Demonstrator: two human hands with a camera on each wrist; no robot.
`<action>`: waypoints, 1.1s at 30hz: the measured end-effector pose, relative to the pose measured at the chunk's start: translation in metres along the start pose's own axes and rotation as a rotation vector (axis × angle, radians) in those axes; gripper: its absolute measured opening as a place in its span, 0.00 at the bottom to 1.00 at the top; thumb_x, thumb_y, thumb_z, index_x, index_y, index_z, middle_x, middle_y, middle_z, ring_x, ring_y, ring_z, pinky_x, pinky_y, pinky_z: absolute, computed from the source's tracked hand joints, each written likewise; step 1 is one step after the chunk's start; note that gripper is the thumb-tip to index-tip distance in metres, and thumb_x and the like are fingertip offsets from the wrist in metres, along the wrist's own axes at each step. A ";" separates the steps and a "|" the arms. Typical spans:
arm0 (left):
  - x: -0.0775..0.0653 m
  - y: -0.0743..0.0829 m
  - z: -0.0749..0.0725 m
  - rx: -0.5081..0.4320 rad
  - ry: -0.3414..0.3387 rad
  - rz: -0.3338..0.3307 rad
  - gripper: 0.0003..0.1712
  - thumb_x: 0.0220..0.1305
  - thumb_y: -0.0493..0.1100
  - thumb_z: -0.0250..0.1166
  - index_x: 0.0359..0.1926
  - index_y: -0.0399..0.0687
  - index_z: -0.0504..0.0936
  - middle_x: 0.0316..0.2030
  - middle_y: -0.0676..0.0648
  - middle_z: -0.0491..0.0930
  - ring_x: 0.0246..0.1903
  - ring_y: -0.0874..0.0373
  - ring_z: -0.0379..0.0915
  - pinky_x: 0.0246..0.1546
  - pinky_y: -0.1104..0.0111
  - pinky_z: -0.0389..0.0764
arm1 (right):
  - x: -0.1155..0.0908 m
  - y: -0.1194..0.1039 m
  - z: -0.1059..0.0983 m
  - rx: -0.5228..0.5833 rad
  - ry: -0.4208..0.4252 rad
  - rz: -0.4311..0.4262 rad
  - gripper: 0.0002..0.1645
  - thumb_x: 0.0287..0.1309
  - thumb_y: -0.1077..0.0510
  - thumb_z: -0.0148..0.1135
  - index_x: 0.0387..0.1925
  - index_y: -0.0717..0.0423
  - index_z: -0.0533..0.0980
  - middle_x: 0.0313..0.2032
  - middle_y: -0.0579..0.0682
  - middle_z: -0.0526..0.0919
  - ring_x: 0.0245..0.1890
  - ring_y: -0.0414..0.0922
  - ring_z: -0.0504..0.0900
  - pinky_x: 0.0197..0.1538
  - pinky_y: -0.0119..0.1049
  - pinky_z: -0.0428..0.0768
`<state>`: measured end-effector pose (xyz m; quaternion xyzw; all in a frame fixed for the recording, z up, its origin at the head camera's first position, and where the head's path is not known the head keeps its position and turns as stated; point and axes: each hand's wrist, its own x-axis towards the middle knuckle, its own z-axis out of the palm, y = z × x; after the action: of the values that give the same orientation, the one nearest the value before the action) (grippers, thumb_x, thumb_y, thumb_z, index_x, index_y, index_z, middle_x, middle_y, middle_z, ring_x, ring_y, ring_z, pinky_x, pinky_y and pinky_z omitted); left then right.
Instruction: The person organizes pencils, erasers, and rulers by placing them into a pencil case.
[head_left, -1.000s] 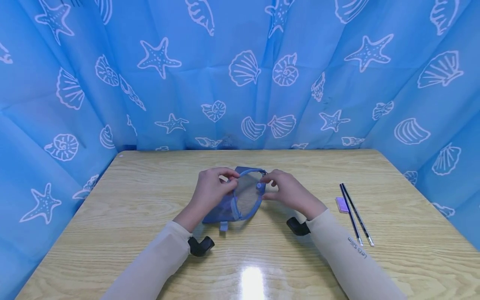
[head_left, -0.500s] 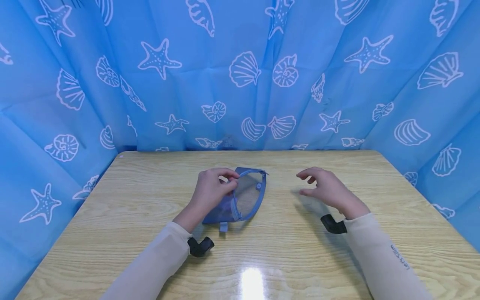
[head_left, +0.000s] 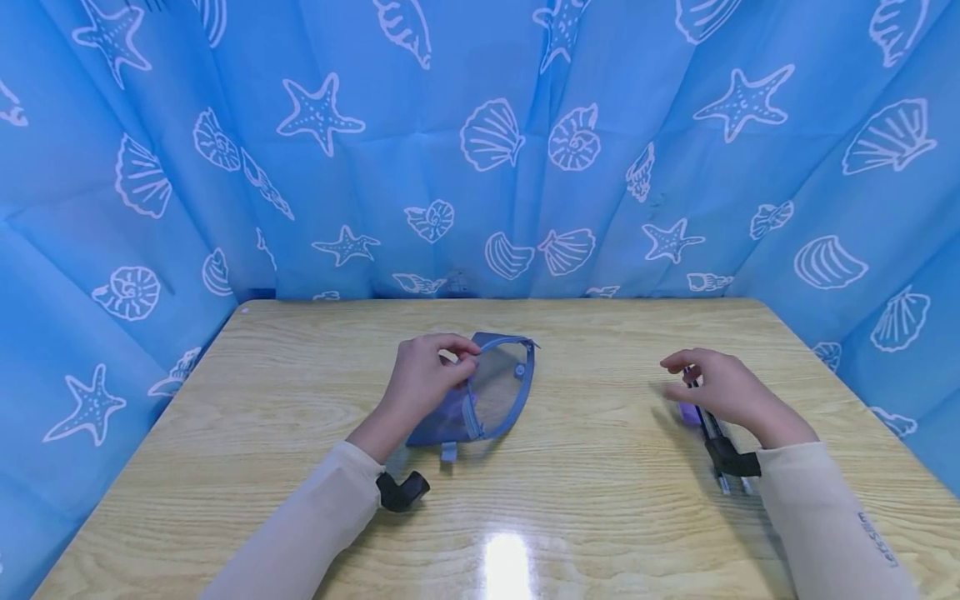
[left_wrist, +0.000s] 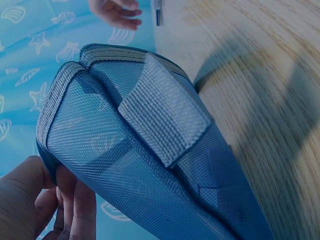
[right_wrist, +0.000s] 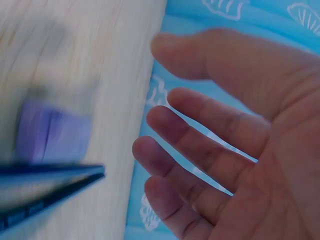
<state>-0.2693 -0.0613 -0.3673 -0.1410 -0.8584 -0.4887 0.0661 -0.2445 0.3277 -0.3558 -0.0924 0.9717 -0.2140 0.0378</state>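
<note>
A blue mesh zip pouch (head_left: 442,421) lies near the middle of the table, its zipped mouth spread wide. My left hand (head_left: 429,371) pinches the rim between thumb and fingers; the left wrist view shows the mesh pouch (left_wrist: 115,140) with a woven tab on its seam. Over on the right, my right hand (head_left: 723,387) hovers above two dark pencils (head_left: 722,483) and a purple eraser (head_left: 688,414), partly covering them. In the right wrist view its fingers are spread and hold nothing, with the blurred purple eraser (right_wrist: 55,132) and pencils (right_wrist: 50,200) beyond the fingertips.
The wood-grained table (head_left: 300,517) runs back to a blue curtain (head_left: 450,150) printed with shells and starfish, which also hangs along both sides. Black wrist mounts (head_left: 401,492) jut from the sleeves.
My right hand has let go of the pouch's edge and moved right until it is over the pencils and eraser. The left hand keeps its grip on the rim.
</note>
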 end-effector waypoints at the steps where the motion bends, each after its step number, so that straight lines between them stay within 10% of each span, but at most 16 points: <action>1: 0.000 0.000 0.000 -0.003 -0.001 0.000 0.06 0.60 0.40 0.67 0.37 0.56 0.88 0.28 0.56 0.82 0.19 0.63 0.80 0.26 0.68 0.80 | -0.002 0.003 -0.001 -0.005 -0.008 0.007 0.30 0.58 0.53 0.68 0.57 0.67 0.75 0.52 0.65 0.79 0.45 0.57 0.78 0.39 0.46 0.78; 33: 0.001 -0.001 0.000 -0.016 -0.004 0.005 0.07 0.60 0.40 0.66 0.37 0.56 0.88 0.28 0.56 0.82 0.20 0.63 0.80 0.26 0.67 0.80 | -0.005 0.038 0.006 -0.007 -0.152 0.103 0.36 0.42 0.53 0.78 0.53 0.65 0.77 0.50 0.70 0.76 0.45 0.60 0.75 0.38 0.45 0.78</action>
<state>-0.2702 -0.0620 -0.3680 -0.1448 -0.8543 -0.4950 0.0645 -0.2447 0.3601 -0.3773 -0.0585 0.9703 -0.2006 0.1219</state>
